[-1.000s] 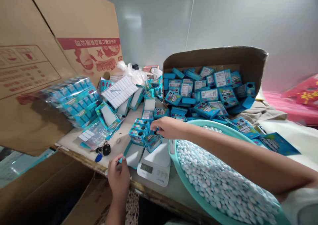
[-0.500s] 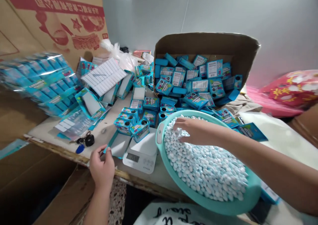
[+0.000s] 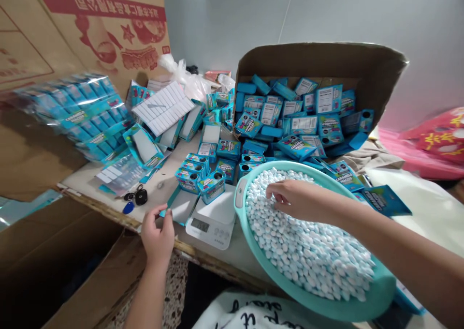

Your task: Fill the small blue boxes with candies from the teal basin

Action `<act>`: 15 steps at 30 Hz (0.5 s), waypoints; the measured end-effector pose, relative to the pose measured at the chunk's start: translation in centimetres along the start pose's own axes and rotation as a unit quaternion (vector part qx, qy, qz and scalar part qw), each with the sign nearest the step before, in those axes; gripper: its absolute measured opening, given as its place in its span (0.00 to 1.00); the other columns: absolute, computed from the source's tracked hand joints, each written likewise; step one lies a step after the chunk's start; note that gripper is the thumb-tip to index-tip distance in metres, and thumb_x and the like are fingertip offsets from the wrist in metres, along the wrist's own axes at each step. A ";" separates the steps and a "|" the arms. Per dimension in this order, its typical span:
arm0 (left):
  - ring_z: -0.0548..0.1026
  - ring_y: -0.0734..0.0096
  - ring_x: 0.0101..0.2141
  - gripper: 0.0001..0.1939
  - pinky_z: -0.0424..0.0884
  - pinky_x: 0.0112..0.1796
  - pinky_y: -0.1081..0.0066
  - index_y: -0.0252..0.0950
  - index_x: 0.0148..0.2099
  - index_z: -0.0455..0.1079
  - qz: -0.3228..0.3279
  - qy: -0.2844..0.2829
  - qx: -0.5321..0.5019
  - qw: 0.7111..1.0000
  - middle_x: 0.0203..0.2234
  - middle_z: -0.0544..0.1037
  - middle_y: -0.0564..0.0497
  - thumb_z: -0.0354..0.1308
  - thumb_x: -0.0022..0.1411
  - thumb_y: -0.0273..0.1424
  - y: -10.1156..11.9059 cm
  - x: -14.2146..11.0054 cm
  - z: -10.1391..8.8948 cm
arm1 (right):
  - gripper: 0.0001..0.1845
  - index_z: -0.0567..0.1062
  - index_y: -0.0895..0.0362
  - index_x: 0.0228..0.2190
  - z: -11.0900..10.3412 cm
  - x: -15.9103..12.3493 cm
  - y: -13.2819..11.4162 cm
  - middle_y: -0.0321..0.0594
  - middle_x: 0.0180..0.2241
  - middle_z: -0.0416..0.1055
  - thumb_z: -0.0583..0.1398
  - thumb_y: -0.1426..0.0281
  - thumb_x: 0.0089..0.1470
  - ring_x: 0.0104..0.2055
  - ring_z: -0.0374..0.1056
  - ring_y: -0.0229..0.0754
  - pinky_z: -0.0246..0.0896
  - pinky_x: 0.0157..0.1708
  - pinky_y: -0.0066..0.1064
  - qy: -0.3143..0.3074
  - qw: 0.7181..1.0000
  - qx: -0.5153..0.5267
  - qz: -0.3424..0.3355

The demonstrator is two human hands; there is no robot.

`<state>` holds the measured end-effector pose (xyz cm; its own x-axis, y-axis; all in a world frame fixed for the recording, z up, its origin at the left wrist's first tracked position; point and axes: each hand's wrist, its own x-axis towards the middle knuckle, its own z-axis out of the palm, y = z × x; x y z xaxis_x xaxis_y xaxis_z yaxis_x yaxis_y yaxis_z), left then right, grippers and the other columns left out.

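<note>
Fingers of right hand (image 3: 295, 199) pinch candies (image 3: 308, 251); left hand (image 3: 157, 232) grips tray (image 3: 181, 208).

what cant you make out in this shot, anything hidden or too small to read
Head view only:
- Scale display: digits too small to read.
- Right hand: fingertips curl down into the white tablets, so whether it grips any is hidden.
- Basin: its near rim is cut off by the bottom edge.
- Shrink-wrapped packs: print blurred.

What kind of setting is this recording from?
Most likely a small, informal packing station for candy or mints. A teal basin heaped with white pellets, a small digital scale and an open cardboard carton full of blue boxes crowd one worktable.
</note>
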<state>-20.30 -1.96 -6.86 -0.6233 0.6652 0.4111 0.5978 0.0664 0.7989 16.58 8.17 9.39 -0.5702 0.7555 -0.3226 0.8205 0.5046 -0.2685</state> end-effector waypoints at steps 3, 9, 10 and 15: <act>0.78 0.59 0.43 0.14 0.73 0.49 0.61 0.36 0.44 0.75 0.018 0.001 -0.023 1.000 0.41 0.80 0.45 0.59 0.65 0.42 -0.3 -0.2 -0.1 | 0.11 0.77 0.53 0.44 0.5 -0.5 -0.2 0.39 0.38 0.76 0.61 0.76 0.60 0.36 0.71 0.46 0.55 0.31 0.33 0.014 1.000 0.008 0.007; 0.78 0.57 0.45 0.12 0.73 0.51 0.57 0.36 0.45 0.73 0.074 0.009 -0.064 0.995 0.42 0.79 0.44 0.60 0.65 0.39 2.3 -0.5 -0.9 | 0.10 0.76 0.53 0.43 1.6 -1.0 0.1 0.39 0.39 0.76 0.59 0.74 0.62 0.35 0.71 0.46 0.56 0.31 0.33 0.047 0.999 0.026 0.002; 0.78 0.57 0.46 0.12 0.73 0.52 0.57 0.36 0.46 0.72 0.104 0.000 -0.082 0.991 0.43 0.78 0.44 0.60 0.65 0.37 3.6 -0.4 -1.1 | 0.09 0.76 0.52 0.43 1.6 -1.1 0.3 0.39 0.39 0.76 0.59 0.74 0.62 0.35 0.71 0.46 0.56 0.31 0.33 0.054 0.998 0.033 -0.006; 0.73 0.53 0.56 0.19 0.70 0.58 0.53 0.36 0.59 0.70 0.267 -0.070 -0.009 0.961 0.53 0.76 0.41 0.57 0.67 0.31 12.1 1.2 1.1 | 0.08 0.76 0.53 0.43 1.3 -1.2 1.7 0.40 0.44 0.75 0.57 0.72 0.66 0.41 0.71 0.47 0.60 0.38 0.35 0.103 0.986 0.060 -0.117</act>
<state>-13.25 0.47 2.78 -0.1545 0.6945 0.7027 0.8040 -0.3250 0.4980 18.56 7.57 8.15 -0.7131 0.6992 -0.0509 0.6497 0.6318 -0.4227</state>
